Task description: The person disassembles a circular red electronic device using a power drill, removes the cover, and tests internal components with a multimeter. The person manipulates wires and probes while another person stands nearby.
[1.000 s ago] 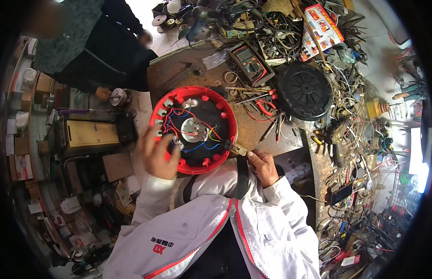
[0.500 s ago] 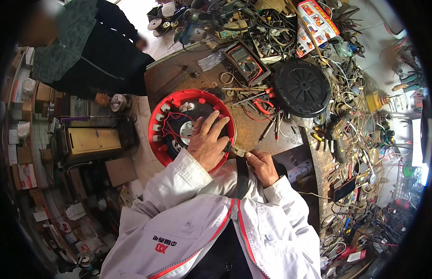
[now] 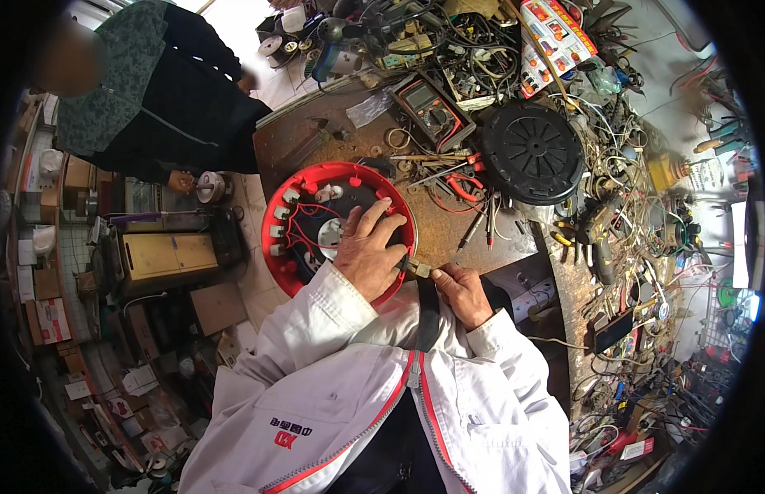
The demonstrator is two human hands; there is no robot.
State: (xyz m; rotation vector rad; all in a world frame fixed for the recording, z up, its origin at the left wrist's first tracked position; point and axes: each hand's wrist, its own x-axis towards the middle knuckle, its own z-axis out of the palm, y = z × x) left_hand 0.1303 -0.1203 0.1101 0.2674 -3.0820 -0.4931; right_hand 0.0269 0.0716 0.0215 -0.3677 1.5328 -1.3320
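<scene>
A round red housing (image 3: 282, 259) rests at the bench's front edge, with red and blue wires, grey connectors and a white round part (image 3: 331, 233) inside. My left hand (image 3: 367, 255) lies over the housing's right half with fingers apart and bent, hiding part of the inside; what its fingertips touch is unclear. My right hand (image 3: 463, 292) is closed, thumb on top, on a brass-coloured fitting (image 3: 423, 269) at the housing's lower right rim. A black round lid (image 3: 532, 153) lies to the upper right, near pliers (image 3: 465, 186) and test probes (image 3: 473, 230).
A multimeter (image 3: 432, 111) sits on the cluttered bench (image 3: 296, 136), among heaped cables, tools and a red-and-white package (image 3: 551, 41). Another person (image 3: 168, 99) stands at the upper left, beyond the bench. Boxes and a yellow-fronted cabinet (image 3: 170, 251) stand at the left.
My left hand has moved rightward from the housing's left rim onto its interior. My right hand stays on the fitting. The other person has shifted slightly.
</scene>
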